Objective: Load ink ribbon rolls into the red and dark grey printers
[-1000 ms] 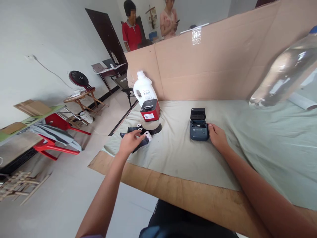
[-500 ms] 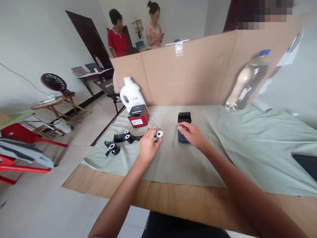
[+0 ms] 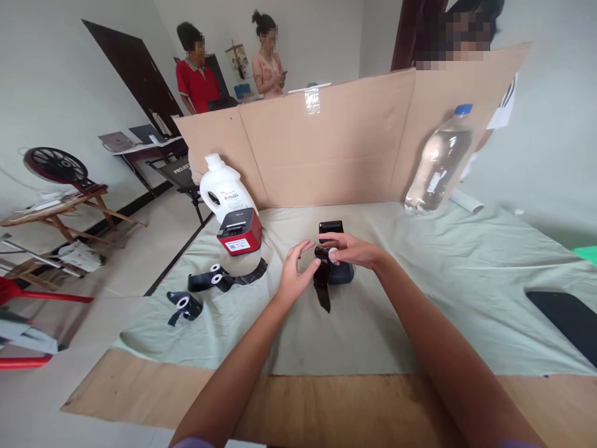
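Observation:
My right hand (image 3: 352, 250) grips a small black paper roll (image 3: 323, 255) with a white end, its loose strip (image 3: 321, 289) hanging down toward me. Just left of the roll, my left hand (image 3: 296, 270) is open, thumb and fingers apart, the thumb tip close to the strip; I cannot tell whether it touches. Behind and under my right hand lies a dark handheld device (image 3: 342, 274) with a raised black lid (image 3: 331, 229), partly hidden by the hand. More black rolls with white cores, one roll (image 3: 189, 306) and two others (image 3: 219, 280), lie unwound on the cloth at left.
A red and black box-shaped printer (image 3: 240, 233) stands before a white jug (image 3: 226, 186). Cardboard (image 3: 326, 155) walls off the back. A clear bottle (image 3: 438, 165) is at back right, a black phone-like slab (image 3: 564, 320) at right. People are beyond the cardboard.
The black roll has passed from my left hand to my right and moved right, over the device. My left hand has opened. The view has shifted right.

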`<action>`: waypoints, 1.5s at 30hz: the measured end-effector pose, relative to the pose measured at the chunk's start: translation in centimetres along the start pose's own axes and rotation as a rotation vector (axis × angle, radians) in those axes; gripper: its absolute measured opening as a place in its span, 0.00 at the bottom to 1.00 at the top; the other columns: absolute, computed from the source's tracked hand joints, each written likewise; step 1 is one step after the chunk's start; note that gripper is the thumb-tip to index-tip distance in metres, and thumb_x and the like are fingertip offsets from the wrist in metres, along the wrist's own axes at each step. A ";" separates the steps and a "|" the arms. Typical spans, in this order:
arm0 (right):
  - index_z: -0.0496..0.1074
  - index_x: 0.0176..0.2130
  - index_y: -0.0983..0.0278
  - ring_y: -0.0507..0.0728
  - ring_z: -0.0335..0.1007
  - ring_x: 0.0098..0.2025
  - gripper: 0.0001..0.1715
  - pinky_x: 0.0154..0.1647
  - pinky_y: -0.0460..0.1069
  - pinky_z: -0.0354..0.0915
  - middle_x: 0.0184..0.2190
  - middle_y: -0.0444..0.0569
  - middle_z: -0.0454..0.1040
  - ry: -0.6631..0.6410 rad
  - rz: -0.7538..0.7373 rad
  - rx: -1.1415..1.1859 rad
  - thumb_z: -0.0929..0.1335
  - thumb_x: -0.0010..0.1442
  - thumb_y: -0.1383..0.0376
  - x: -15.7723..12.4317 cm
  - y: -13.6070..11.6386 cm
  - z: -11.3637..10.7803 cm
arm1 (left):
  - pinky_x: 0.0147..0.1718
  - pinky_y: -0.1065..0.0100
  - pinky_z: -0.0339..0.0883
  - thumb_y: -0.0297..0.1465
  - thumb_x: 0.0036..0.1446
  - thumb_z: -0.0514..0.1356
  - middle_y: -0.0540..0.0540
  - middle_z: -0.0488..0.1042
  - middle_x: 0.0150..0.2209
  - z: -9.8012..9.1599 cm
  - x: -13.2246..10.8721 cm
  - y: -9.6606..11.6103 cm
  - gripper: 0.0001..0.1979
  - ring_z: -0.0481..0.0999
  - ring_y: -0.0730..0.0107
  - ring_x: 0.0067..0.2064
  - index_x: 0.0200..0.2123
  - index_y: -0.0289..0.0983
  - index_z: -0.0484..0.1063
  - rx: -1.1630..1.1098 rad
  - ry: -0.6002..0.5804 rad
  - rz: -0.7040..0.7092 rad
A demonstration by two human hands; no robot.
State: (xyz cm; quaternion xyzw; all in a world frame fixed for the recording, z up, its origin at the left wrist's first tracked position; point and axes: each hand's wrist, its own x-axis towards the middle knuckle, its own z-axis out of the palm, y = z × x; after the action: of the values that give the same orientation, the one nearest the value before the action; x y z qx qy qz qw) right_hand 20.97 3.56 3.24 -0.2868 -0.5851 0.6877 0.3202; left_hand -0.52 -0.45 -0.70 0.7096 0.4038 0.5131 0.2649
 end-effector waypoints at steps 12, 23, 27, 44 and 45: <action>0.77 0.45 0.63 0.58 0.74 0.46 0.18 0.48 0.52 0.70 0.45 0.50 0.79 0.144 -0.118 -0.594 0.73 0.52 0.65 -0.1 -2.1 0.8 | 0.47 0.62 0.72 0.36 0.59 0.65 0.40 0.80 0.51 2.6 0.7 -2.6 0.20 0.79 0.60 0.51 0.53 0.38 0.75 -0.061 0.126 -0.026; 0.77 0.42 0.63 0.61 0.75 0.47 0.14 0.53 0.57 0.68 0.44 0.52 0.80 0.505 -0.210 -0.978 0.67 0.57 0.71 1.8 1.7 -1.7 | 0.57 0.55 0.69 0.30 0.64 0.59 0.42 0.76 0.56 3.4 -1.3 -3.0 0.19 0.74 0.61 0.57 0.58 0.41 0.72 0.136 -0.037 0.047; 0.76 0.44 0.63 0.60 0.74 0.48 0.15 0.54 0.57 0.67 0.45 0.52 0.79 0.476 -0.255 -1.015 0.66 0.58 0.71 2.5 2.8 -2.0 | 0.59 0.53 0.67 0.25 0.63 0.56 0.46 0.76 0.57 3.3 -1.5 -2.3 0.17 0.72 0.60 0.57 0.52 0.42 0.77 0.246 -0.089 0.189; 0.64 0.58 0.65 0.66 0.63 0.53 0.29 0.58 0.64 0.61 0.56 0.61 0.68 0.872 -0.193 -1.006 0.67 0.57 0.66 2.7 4.5 -2.5 | 0.55 0.52 0.63 0.27 0.57 0.60 0.46 0.73 0.60 3.2 -2.4 -1.4 0.22 0.65 0.53 0.61 0.55 0.46 0.75 0.482 -0.229 0.347; 0.61 0.61 0.63 0.65 0.65 0.52 0.33 0.57 0.63 0.62 0.58 0.59 0.68 0.853 -0.202 -0.926 0.67 0.58 0.64 2.7 4.3 -2.6 | 0.55 0.53 0.63 0.27 0.58 0.60 0.47 0.74 0.59 3.2 -2.4 -1.4 0.20 0.65 0.54 0.61 0.54 0.46 0.76 0.488 -0.232 0.365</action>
State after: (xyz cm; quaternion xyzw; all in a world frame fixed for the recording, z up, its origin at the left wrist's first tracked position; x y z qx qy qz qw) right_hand 20.87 6.80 -1.49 -0.5875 -0.6670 0.1554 0.4311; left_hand 1.68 -1.63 -4.14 0.8667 0.3479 0.3559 0.0348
